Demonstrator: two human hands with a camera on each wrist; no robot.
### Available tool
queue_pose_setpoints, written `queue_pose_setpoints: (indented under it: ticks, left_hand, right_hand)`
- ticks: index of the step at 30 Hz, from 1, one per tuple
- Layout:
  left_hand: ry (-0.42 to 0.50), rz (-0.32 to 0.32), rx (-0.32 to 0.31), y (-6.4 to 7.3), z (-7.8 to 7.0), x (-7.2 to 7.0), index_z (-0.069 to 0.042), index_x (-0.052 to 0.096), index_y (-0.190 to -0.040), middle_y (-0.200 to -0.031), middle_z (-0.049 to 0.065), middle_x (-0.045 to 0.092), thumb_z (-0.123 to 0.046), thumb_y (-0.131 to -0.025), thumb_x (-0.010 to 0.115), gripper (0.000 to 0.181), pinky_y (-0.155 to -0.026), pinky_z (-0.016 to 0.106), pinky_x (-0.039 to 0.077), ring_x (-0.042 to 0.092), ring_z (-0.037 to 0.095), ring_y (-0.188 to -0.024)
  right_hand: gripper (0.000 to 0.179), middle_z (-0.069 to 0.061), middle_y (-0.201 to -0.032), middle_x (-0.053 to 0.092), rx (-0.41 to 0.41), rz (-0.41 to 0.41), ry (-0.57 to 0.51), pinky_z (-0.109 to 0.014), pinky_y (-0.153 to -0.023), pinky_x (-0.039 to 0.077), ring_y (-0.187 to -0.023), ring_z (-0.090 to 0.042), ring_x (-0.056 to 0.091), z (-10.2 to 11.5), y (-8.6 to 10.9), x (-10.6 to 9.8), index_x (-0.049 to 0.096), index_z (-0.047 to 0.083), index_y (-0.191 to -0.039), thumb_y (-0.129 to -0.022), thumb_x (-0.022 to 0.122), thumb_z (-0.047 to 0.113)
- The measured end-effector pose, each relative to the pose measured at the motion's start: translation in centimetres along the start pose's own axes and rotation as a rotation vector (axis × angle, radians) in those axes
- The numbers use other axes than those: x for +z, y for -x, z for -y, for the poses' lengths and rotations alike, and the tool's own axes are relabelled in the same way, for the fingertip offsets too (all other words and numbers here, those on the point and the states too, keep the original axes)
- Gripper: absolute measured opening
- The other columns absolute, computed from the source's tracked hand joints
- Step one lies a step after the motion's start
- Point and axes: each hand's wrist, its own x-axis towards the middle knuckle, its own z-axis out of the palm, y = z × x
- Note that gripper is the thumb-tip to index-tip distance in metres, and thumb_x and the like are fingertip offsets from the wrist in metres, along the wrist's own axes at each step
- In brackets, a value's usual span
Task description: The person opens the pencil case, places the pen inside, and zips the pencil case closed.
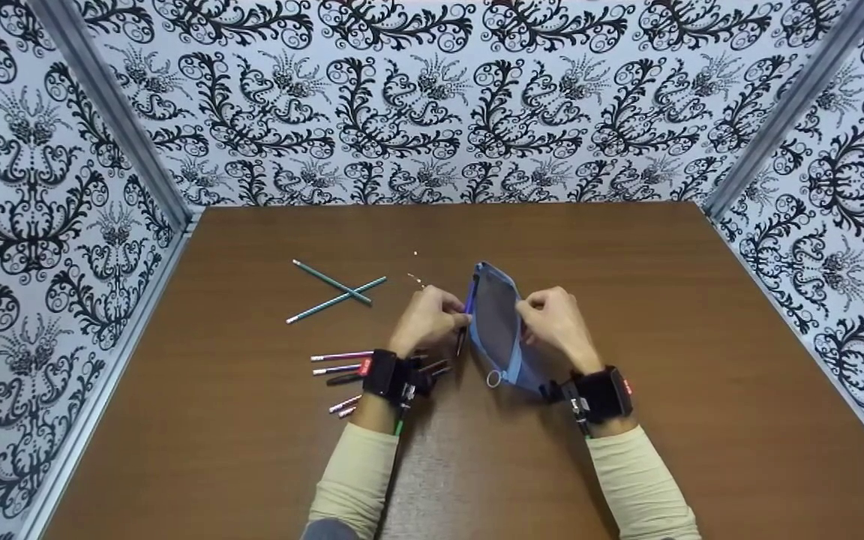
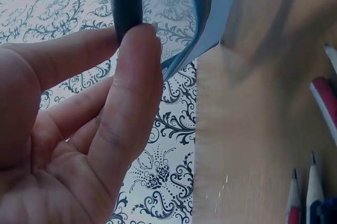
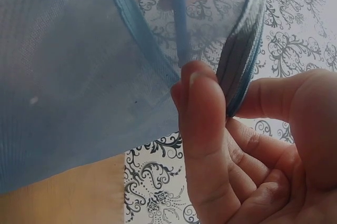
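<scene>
A blue mesh zip pouch (image 1: 496, 315) stands on its side between the hands, its zipped mouth spread wide and a ring pull (image 1: 493, 379) hanging at the near end. My right hand (image 1: 556, 322) pinches the right edge of the mouth; in the right wrist view its thumb and forefinger grip the zipper tape (image 3: 239, 77). My left hand (image 1: 432, 319) holds a slim blue pen (image 1: 470, 294) upright by the pouch's left edge. In the left wrist view the pen's dark body (image 2: 126, 3) sits between thumb and forefinger. Through the mesh the right wrist view shows the pen as a blue rod (image 3: 180, 19).
Two teal pencils (image 1: 319, 275) lie crossed at the left of the brown table (image 1: 627, 255). Several pencils (image 1: 340, 356) and a black pen (image 1: 342, 380) lie beneath the left wrist, partly hidden. Tiny pale bits (image 1: 415, 279) are scattered beyond the left hand. Patterned walls (image 1: 432, 97) enclose the table.
</scene>
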Motion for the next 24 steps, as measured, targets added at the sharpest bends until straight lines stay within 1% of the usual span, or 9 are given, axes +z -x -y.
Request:
queue_pose_setpoints:
  ticks: [3, 6, 8, 10, 13, 16, 20, 24]
  left_hand:
    - [0.003, -0.008, 0.003, -0.1, 0.0, 0.1, -0.004, 0.078, -0.095, -0.086, 0.006, 0.075, -0.017, -0.086, 0.076, 0.016, -0.068, 0.024, 0.052, 0.064, 0.011, -0.074]
    - [0.059, 0.004, -0.010, -0.1, -0.1, 0.3, -0.002, 0.077, -0.092, -0.083, 0.008, 0.075, -0.014, -0.086, 0.075, 0.014, -0.065, 0.025, 0.056, 0.071, 0.020, -0.073]
    - [0.110, 0.015, -0.021, -0.2, -0.1, 0.5, 0.000, 0.076, -0.090, -0.081, 0.010, 0.075, -0.012, -0.087, 0.075, 0.013, -0.062, 0.029, 0.059, 0.073, 0.028, -0.073]
    - [0.159, 0.026, -0.038, -0.2, -0.1, 0.7, 0.001, 0.076, -0.089, -0.080, 0.012, 0.074, -0.011, -0.087, 0.075, 0.012, -0.061, 0.035, 0.061, 0.073, 0.036, -0.074]
    - [0.174, 0.025, -0.052, -0.3, -0.2, 0.9, 0.001, 0.076, -0.087, -0.078, 0.012, 0.074, -0.010, -0.087, 0.075, 0.012, -0.063, 0.037, 0.061, 0.073, 0.038, -0.074]
    - [0.154, 0.017, -0.056, -0.4, -0.3, 1.1, 0.000, 0.077, -0.087, -0.078, 0.011, 0.074, -0.011, -0.086, 0.076, 0.011, -0.061, 0.032, 0.060, 0.073, 0.035, -0.074]
    - [0.102, -0.004, -0.042, -0.5, -0.5, 1.3, -0.002, 0.078, -0.085, -0.076, 0.007, 0.074, -0.014, -0.085, 0.077, 0.012, -0.058, 0.022, 0.054, 0.072, 0.028, -0.071]
    - [0.085, 0.000, -0.046, -0.6, -0.8, 1.5, -0.003, 0.078, -0.083, -0.074, 0.006, 0.072, -0.015, -0.086, 0.077, 0.012, -0.056, 0.020, 0.049, 0.071, 0.028, -0.071]
  right_hand:
    - [0.027, -0.005, -0.059, 0.067, 0.004, 0.009, -0.008, -0.026, -0.045, 0.052, -0.047, -0.016, 0.063, 0.0, 0.1, 0.0, 0.075, 0.002, -0.080, -0.093, 0.057, 0.018]
    - [0.026, -0.005, -0.059, 0.067, 0.000, 0.012, -0.027, -0.026, -0.045, 0.053, -0.046, -0.016, 0.063, 0.0, 0.1, 0.0, 0.075, 0.001, -0.082, -0.093, 0.058, 0.017]
    - [0.026, -0.005, -0.058, 0.067, -0.008, 0.013, -0.035, -0.026, -0.045, 0.053, -0.045, -0.016, 0.063, 0.0, 0.1, -0.1, 0.075, -0.001, -0.084, -0.094, 0.058, 0.016]
    - [0.026, -0.005, -0.057, 0.066, -0.015, 0.015, -0.043, -0.026, -0.045, 0.053, -0.045, -0.016, 0.063, 0.0, 0.1, 0.0, 0.075, -0.002, -0.085, -0.094, 0.059, 0.015]
    - [0.025, -0.004, -0.057, 0.066, -0.016, 0.023, -0.043, -0.026, -0.045, 0.053, -0.046, -0.016, 0.063, -0.1, 0.1, 0.0, 0.075, -0.002, -0.086, -0.094, 0.059, 0.015]
    - [0.025, -0.004, -0.057, 0.066, -0.006, 0.025, -0.046, -0.026, -0.046, 0.053, -0.046, -0.016, 0.064, -0.1, 0.1, 0.0, 0.075, -0.001, -0.086, -0.095, 0.059, 0.016]
    - [0.024, -0.005, -0.058, 0.066, -0.008, 0.021, -0.041, -0.026, -0.045, 0.053, -0.046, -0.016, 0.063, 0.0, 0.1, 0.0, 0.075, 0.000, -0.087, -0.094, 0.059, 0.016]
    - [0.024, -0.005, -0.058, 0.066, -0.011, 0.018, -0.036, -0.026, -0.045, 0.053, -0.046, -0.016, 0.063, 0.0, 0.1, 0.0, 0.076, 0.000, -0.087, -0.094, 0.059, 0.016]
